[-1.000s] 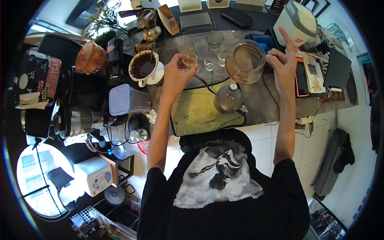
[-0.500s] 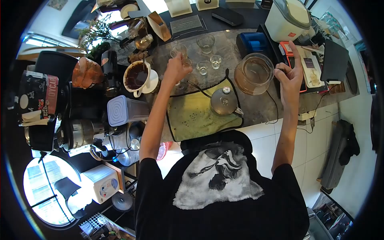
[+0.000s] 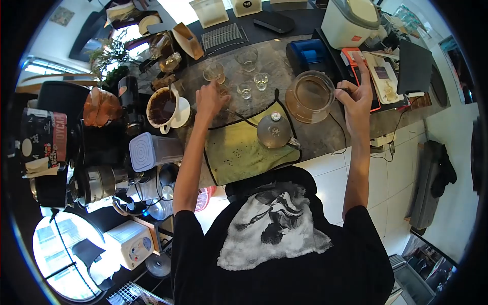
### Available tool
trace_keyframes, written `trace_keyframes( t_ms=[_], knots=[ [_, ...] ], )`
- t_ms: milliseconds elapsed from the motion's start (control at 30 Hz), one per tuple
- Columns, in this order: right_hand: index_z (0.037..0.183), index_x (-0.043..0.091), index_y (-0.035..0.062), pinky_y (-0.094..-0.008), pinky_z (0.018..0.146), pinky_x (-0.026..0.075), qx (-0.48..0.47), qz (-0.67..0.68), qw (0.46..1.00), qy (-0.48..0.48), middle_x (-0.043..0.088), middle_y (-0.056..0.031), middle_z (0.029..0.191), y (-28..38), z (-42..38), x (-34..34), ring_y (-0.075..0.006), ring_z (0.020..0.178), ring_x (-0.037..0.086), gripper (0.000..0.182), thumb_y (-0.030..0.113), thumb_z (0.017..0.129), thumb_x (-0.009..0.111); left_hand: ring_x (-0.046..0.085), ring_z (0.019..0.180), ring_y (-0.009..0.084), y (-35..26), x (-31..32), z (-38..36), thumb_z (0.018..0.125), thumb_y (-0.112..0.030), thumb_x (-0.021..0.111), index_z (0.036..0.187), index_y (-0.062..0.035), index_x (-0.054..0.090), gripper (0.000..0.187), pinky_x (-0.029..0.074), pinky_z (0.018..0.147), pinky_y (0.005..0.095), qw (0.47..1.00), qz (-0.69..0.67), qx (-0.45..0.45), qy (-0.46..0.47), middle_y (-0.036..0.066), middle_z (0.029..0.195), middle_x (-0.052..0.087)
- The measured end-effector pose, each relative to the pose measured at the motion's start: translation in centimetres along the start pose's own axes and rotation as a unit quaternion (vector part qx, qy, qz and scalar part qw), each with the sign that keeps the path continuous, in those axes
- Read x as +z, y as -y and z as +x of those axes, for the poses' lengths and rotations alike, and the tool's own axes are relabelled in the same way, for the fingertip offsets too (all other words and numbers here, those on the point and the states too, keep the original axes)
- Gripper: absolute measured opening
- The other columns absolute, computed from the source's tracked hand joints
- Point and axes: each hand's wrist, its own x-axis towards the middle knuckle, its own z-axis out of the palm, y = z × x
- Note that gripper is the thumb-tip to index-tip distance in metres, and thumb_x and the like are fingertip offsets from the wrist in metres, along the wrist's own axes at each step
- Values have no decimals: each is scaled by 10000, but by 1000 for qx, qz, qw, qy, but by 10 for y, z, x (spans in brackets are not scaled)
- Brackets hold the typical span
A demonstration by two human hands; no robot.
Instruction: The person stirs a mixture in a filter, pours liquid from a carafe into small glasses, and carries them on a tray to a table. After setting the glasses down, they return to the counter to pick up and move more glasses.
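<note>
My left hand [image 3: 209, 101] reaches over the counter with its fingers closed at a small glass [image 3: 223, 90], partly hidden by the hand. Just beyond the fingertips stands a clear glass cup [image 3: 214, 71]. Two small glasses holding clear liquid, one nearer [image 3: 244, 91] and one farther [image 3: 261, 81], stand to the right, with a wider glass [image 3: 247, 59] behind them. My right hand [image 3: 355, 94] grips the handle of a glass coffee server [image 3: 310, 101] containing brownish liquid; its index finger points up. Between my arms, a grey gooseneck kettle [image 3: 273, 131] rests on a green cloth [image 3: 234, 152].
On the left, a white coffee dripper [image 3: 163, 109] holds dark grounds and a spoon, near a lidded plastic container [image 3: 152, 151]. A blue-black device [image 3: 307, 55] and a white bin [image 3: 351, 25] stand at the back right. A cable [image 3: 339, 132] hangs over the counter edge.
The view has shifted, so the counter things appear farther left. Both hands stay at the same things, and the server still stands on the counter.
</note>
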Motion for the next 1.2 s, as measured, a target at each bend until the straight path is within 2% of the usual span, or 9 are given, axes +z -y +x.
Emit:
trace_keyframes(
  t_ms=[167,467,667,767,867,933,1067,1133,1200],
  knots=[
    [1519,324,95,-135,592,399,0,12,1000,8,624,5,842,-3,-2,-4,6,683,533,860,-110,734,609,626,1061,329,-21,-18,-6,706,-474,823,1257,-56,619,721,407,900,460,999,-2,-24,-38,156,1056,713],
    [1506,315,31,-148,640,475,-1,-1,1000,11,478,-50,1427,2,-10,-5,-26,750,569,838,-129,733,596,556,1166,266,-63,1,9,677,-454,845,1208,-107,676,657,339,947,449,991,79,102,-37,86,1098,711],
    [1497,328,32,-145,640,461,-18,10,1000,6,533,-40,1369,-3,-11,-8,-27,731,569,812,-120,744,590,601,1107,273,-65,4,22,718,-321,838,1113,-95,721,470,377,956,457,989,104,96,41,122,961,728],
    [1499,318,27,-161,630,435,0,85,996,-18,629,-51,1112,-4,-8,-8,-38,695,545,795,-116,763,582,648,995,305,-62,-11,20,741,-235,815,1127,-59,703,438,459,895,447,995,7,91,38,159,945,717],
    [1501,307,22,-180,612,400,-4,122,992,19,620,-30,845,-9,-3,-7,-48,665,513,776,-108,785,576,665,910,326,-63,-33,3,749,-165,792,1139,-17,673,433,510,825,425,976,-148,133,-86,179,948,707],
    [1505,296,21,-195,598,369,3,145,989,17,542,6,678,-1,1,1,-50,647,485,765,-95,805,579,672,921,229,-76,-63,-16,738,-152,810,1198,-15,642,509,518,844,336,966,-196,106,-134,147,997,716],
    [1504,306,28,-193,628,397,-7,142,988,62,564,-3,712,6,14,11,-52,658,501,754,-95,813,583,631,871,206,-90,-92,-56,736,-103,805,1182,17,629,494,503,827,333,930,-303,79,-191,137,991,697],
    [1503,318,37,-187,657,420,-34,115,989,90,568,-5,717,11,21,20,-54,667,512,746,-94,820,586,596,893,146,-94,-94,-72,724,-68,830,1194,21,629,519,479,837,293,847,-483,67,-209,83,985,684],
    [1504,333,55,-176,676,428,-37,102,988,108,570,5,738,20,26,31,-43,685,518,742,-83,824,595,588,904,135,-100,-100,-89,718,-59,840,1190,22,635,521,472,842,287,827,-513,63,-222,72,983,676]
  ],
)
